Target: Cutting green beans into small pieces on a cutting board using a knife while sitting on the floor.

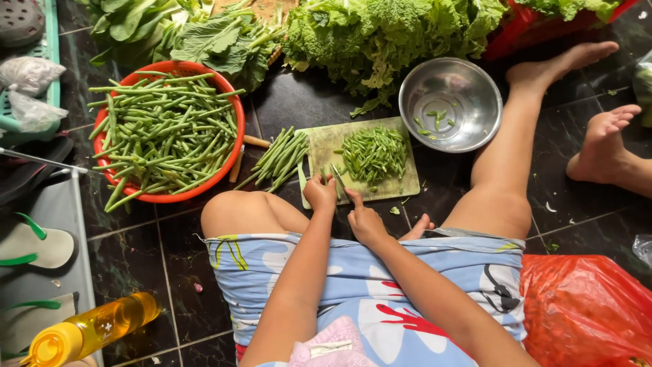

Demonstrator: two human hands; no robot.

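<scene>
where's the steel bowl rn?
In the head view the steel bowl sits on the dark tiled floor, upper right of centre, just right of the cutting board, below the leafy greens and beside the person's outstretched leg.

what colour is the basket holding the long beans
Orange-red basket, seen in the head view, left of the cutting board.

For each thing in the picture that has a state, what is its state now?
Left hand: closed on beans at the board's near edge.
Right hand: closed around a knife.
Cutting board: flat on the floor, carrying a pile of cut beans.
Uncut beans: bundled across the board's left edge.
Orange basket: full of whole beans.
Steel bowl: nearly empty, a few pieces inside.
Yellow bottle: lying down, capped.
</scene>
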